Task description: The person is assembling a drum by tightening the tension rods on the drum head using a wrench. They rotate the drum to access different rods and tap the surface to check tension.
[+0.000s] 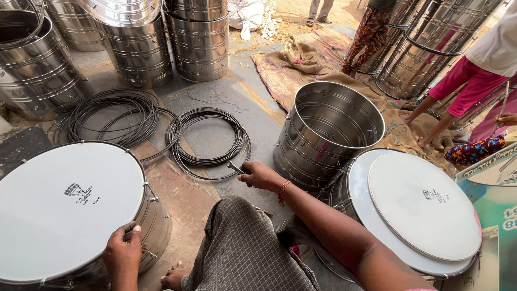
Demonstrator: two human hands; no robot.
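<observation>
My left hand [124,253] rests on the near rim of the drum [70,210] at my left, fingers curled over the edge of its white head, thumb on the skin. The drum stands on the floor by my left knee. Its head is flat, smooth and white, with a small dark printed mark near the centre. A steel hoop rings the head, and tension hooks show along the shiny metal shell on the right side.

My right hand [258,175] is closed around a small metal wrench [235,167], whose open end points left toward the coiled black wire rings [207,141] lying on the floor. A beaded bracelet [283,188] sits on that wrist.

To my right an open steel shell [328,134] stands upright with no head fitted. Just beside it a second drum carries two loose white drumheads [423,207], one stacked on the other. More wire hoops [113,116] lie further left. Finished steel shells [196,37] stand in rows at the back. Other people's legs [458,91] show at the upper right, on burlap sacking [307,59].
</observation>
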